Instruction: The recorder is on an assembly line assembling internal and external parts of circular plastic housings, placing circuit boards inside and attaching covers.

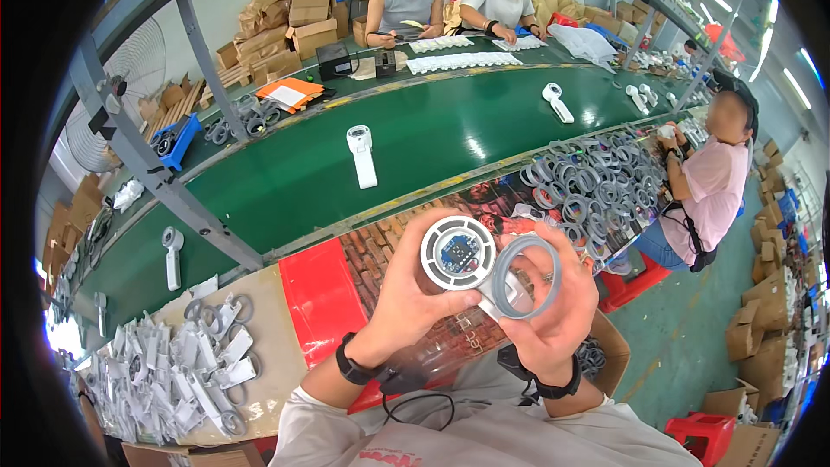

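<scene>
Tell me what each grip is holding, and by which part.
Left grip: the round white device head, by its outer side. Right grip: the grey ring, by its outer edge.

So the person's got on a pale grey-white T-shirt (501,447), looks pretty loose, wrinkles all over the front. The left sleeve (316,412) and right sleeve (598,425) are short and plain, same pale colour as the rest. There's a reddish-pink print (389,457) on the chest, kinda warped by the folds. Wrists are all black: a left wristband (352,361) and a right wristband (558,387). Some chunky black bit (513,361) sits by the right one, can't tell if it's part of it tbh. Left hand (402,290) and right hand (566,307) are both bare. Thin black cord (452,409) loops by the shirt front, unclear if it's attached.
</scene>
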The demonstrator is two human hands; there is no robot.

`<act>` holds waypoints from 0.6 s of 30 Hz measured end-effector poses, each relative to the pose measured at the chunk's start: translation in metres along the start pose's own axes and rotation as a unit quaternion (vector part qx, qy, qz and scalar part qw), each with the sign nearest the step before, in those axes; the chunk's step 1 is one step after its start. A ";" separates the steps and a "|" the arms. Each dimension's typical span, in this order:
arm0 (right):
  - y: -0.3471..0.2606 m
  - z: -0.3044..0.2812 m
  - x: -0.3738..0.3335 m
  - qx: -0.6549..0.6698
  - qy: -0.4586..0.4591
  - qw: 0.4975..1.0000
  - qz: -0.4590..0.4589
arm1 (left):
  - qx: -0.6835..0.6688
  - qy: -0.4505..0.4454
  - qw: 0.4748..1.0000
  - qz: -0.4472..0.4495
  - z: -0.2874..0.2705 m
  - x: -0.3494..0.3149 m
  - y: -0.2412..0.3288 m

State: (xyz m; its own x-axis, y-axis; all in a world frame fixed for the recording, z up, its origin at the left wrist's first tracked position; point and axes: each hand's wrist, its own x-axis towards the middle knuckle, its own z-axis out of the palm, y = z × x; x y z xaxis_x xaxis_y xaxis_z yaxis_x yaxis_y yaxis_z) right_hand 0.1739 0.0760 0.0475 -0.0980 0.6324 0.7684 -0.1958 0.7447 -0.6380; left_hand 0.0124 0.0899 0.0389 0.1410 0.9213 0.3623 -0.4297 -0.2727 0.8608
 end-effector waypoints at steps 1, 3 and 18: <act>0.002 -0.001 -0.001 0.000 0.001 1.000 0.000 | -0.014 0.005 1.000 -0.022 0.000 0.000 0.001; 0.004 -0.004 -0.003 -0.042 -0.014 0.998 -0.039 | 0.015 0.001 1.000 -0.010 -0.004 -0.002 -0.002; -0.010 -0.010 0.023 -0.317 -0.097 0.943 0.008 | 0.414 0.057 0.886 0.201 0.012 0.009 -0.013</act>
State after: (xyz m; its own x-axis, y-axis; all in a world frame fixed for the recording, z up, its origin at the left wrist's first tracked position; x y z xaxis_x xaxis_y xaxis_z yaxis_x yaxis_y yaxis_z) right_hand 0.1839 0.0849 0.0709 -0.2849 0.6398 0.7138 0.4246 0.7518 -0.5044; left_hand 0.0299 0.0983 0.0350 0.0141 0.7129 0.7011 0.3839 -0.6513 0.6545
